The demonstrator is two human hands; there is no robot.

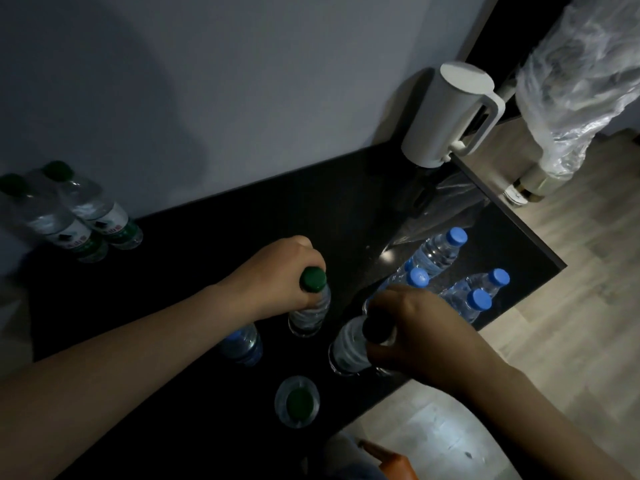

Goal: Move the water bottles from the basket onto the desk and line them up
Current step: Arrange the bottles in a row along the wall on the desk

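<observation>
On the black desk [242,216] my left hand [277,271] grips the neck of a green-capped water bottle [310,313] that stands upright. My right hand [412,327] grips the top of another dark-capped bottle [348,348] just to the right of it. A blue-capped bottle [242,344] stands partly hidden under my left forearm. Nearer the desk's front edge stands a green-capped bottle [297,401] seen from above. Several blue-capped bottles [460,282] stand grouped at the right end. Two green-capped bottles [79,213] stand at the far left by the wall. No basket is plainly visible.
A white kettle [450,116] stands at the desk's back right corner, with a clear plastic sheet [436,209] below it. A plastic-wrapped bundle [581,84] hangs at the upper right. An orange object [391,462] shows at the bottom edge. Wooden floor [571,306] lies to the right.
</observation>
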